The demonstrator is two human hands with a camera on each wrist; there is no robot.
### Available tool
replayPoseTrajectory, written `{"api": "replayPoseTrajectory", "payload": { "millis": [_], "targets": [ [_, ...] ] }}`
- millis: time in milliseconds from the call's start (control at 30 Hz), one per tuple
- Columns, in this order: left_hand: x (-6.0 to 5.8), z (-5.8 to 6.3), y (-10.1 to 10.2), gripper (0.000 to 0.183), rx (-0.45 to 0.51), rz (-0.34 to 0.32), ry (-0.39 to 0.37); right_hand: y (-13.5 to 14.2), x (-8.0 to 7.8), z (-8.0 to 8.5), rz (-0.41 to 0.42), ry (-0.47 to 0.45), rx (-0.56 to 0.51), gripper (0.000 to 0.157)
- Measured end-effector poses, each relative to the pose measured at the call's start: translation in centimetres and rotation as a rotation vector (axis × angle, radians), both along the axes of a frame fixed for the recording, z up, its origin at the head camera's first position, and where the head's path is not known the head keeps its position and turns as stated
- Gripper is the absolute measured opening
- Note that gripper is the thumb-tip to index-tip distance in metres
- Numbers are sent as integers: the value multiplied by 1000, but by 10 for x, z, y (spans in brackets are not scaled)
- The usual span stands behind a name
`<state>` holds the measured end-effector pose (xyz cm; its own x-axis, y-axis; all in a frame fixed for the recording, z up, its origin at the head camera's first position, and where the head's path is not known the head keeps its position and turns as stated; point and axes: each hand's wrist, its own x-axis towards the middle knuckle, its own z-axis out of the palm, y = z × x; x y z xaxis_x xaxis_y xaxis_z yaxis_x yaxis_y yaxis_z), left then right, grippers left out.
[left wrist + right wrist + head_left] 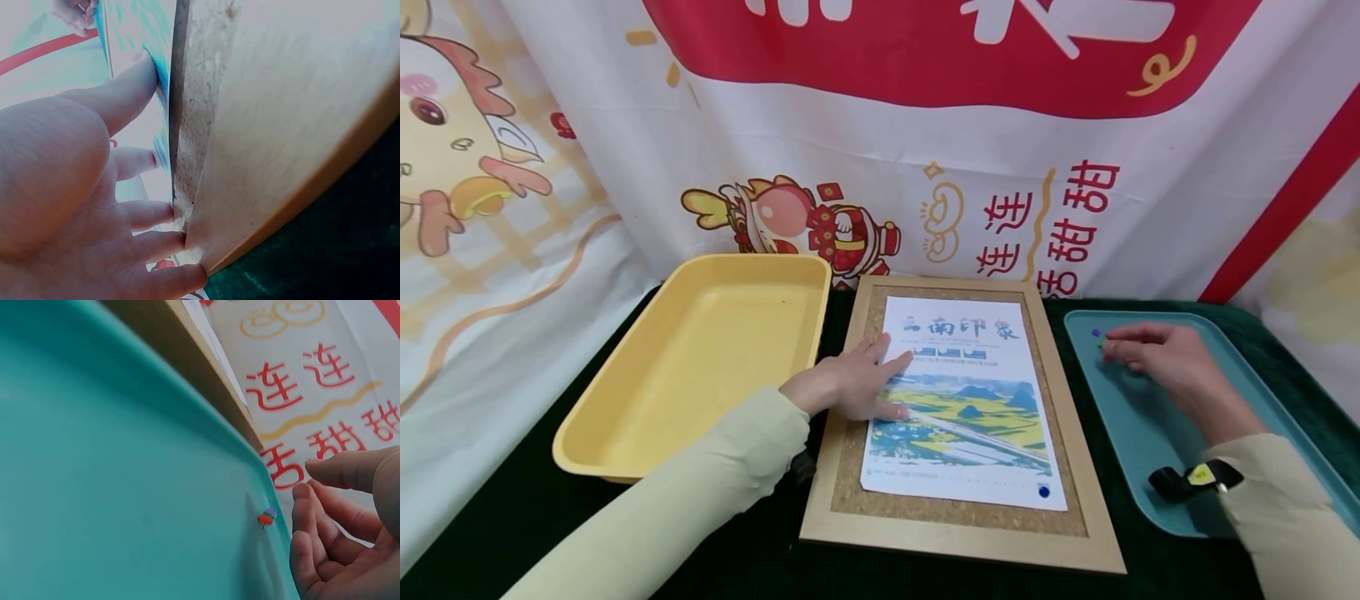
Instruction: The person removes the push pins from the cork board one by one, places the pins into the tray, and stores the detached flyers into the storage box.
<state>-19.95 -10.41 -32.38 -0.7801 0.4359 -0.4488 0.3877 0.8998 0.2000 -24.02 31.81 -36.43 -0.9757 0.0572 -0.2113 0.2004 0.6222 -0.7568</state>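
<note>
My left hand (862,379) rests with spread fingers on the left side of a printed paper (955,483). This sheet, with a landscape picture, lies on a wood-framed cork board (1078,504). A dark blue pushpin (1044,492) sits at the paper's lower right corner. In the left wrist view, the thumb (128,87) and fingers reach across the frame's edge onto the paper. My right hand (1165,358) is over the far left of a teal tray (1157,433), fingers loosely bent and thumb apart. Close to its fingertips, red, green and purple pushpins (267,517) cluster on the tray.
A deep yellow tray (715,350) stands left of the board. Dark green cloth (737,558) covers the table. Behind hangs a white printed curtain (880,142) with red lettering. A black strap with a yellow label (1201,475) is at the right wrist.
</note>
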Motion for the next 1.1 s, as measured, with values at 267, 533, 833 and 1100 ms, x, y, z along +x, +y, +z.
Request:
{"api": "replayPoseTrajectory", "payload": {
  "millis": [267, 533, 833, 1100],
  "targets": [
    [0, -1, 0, 85, -4, 0, 1, -14, 20, 11, 51, 64, 18, 54],
    [0, 0, 1, 85, -14, -8, 4, -31, 44, 15, 107, 42, 8, 58],
    [0, 1, 0, 85, -7, 3, 0, -54, 64, 18, 198, 41, -4, 52],
    [-1, -1, 0, 85, -13, 3, 1, -63, 86, 16, 292, -6, -14, 47]
  ]
}}
